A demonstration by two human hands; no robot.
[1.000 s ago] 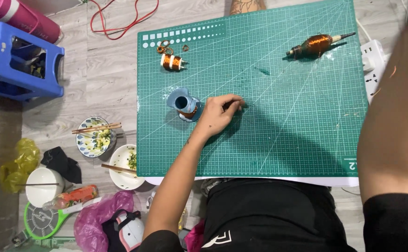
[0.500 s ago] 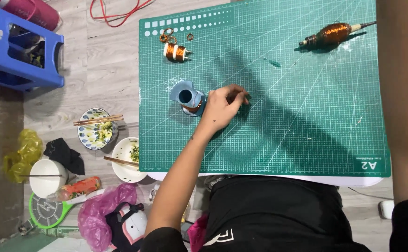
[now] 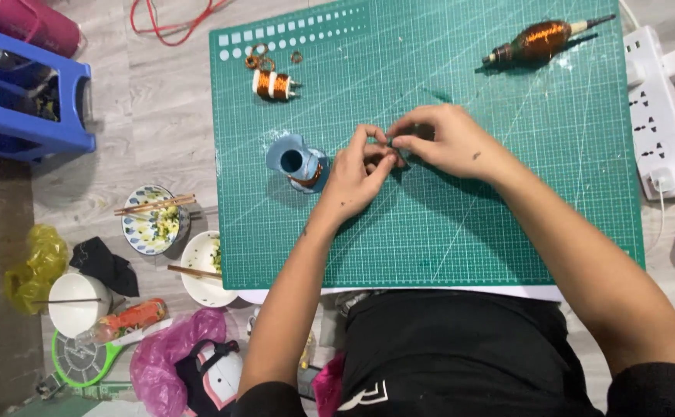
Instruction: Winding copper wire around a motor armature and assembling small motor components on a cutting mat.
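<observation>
On the green cutting mat [image 3: 507, 232], my left hand [image 3: 356, 174] and my right hand [image 3: 453, 143] meet fingertip to fingertip at the mat's middle. Together they pinch a small dark piece [image 3: 390, 142] that is too small to identify. Just left of my left hand lies a blue spool [image 3: 295, 161] wound with copper wire. Farther up the mat sit a small copper coil on a white bobbin [image 3: 273, 83] and a few loose rings [image 3: 260, 55]. A long copper-wound spindle [image 3: 542, 40] lies at the top right.
A white power strip [image 3: 658, 116] lies along the mat's right edge. On the floor to the left are a blue plastic stool [image 3: 25, 100], two bowls with chopsticks [image 3: 156, 220], a white cup [image 3: 75, 303], and yellow and pink bags. A red cable [image 3: 171, 19] runs at the top.
My right hand has come in from the right and joined my left hand at the mat's middle. My left fingers, resting on the mat before, now pinch the small piece.
</observation>
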